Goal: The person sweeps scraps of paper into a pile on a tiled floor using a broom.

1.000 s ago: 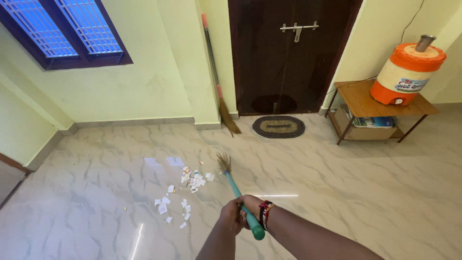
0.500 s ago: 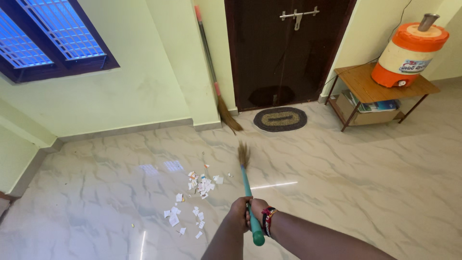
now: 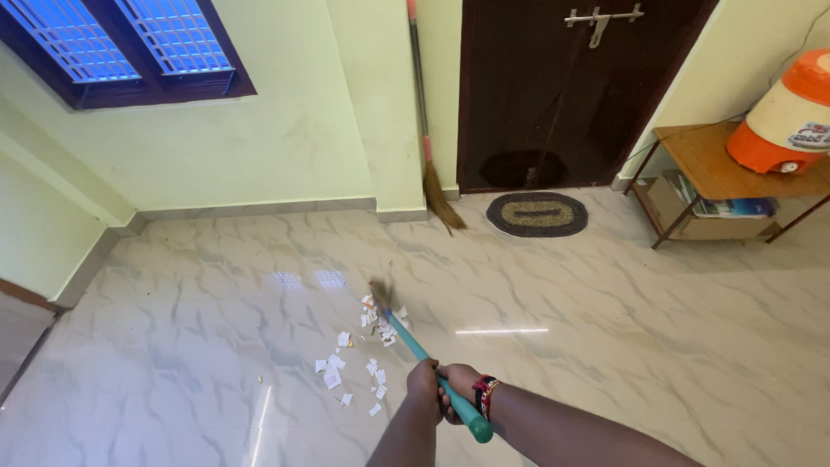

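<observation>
Both of my hands grip the teal handle of a broom. My left hand sits just ahead of my right hand, which wears a red and black wristband. The broom's brown bristle head is blurred and touches the marble floor at the far edge of a scatter of torn white paper scraps. The scraps lie spread between the bristles and my hands, slightly to the left.
A second broom leans in the wall corner beside a dark wooden door. An oval mat lies before the door. A wooden table at right carries an orange water dispenser. A window is upper left.
The broom head swung from right of the scraps leftward onto the far edge of the pile. My view shifted left, pushing the table and dispenser toward the right edge.
</observation>
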